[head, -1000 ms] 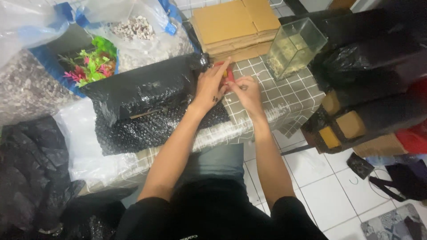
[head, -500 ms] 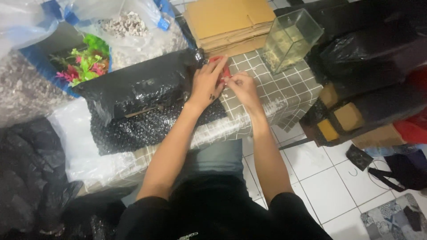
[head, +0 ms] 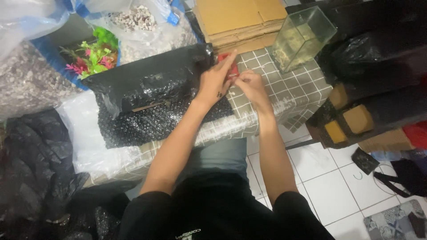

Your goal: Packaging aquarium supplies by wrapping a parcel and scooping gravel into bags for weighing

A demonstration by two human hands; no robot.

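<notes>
A parcel wrapped in black bubble wrap (head: 147, 93) lies on a low table with a checked cover (head: 289, 89). My left hand (head: 215, 80) rests on the parcel's right end, fingers stretched toward a small red object (head: 224, 58), probably a tape dispenser, at the parcel's corner. My right hand (head: 249, 84) is just right of it, fingers curled and touching the same red object. What exactly each hand grips is partly hidden by the fingers.
A small glass tank (head: 302, 38) stands at the table's far right. Flat cardboard sheets (head: 240, 20) lie behind the parcel. Bags of gravel (head: 142, 22) and plastic plants (head: 91, 55) sit at the back left. Black-wrapped boxes (head: 356, 120) stand on the tiled floor at right.
Both hands stayed at the parcel's right end. My left fingers have stretched out over the red object and my right hand has closed in beside it.
</notes>
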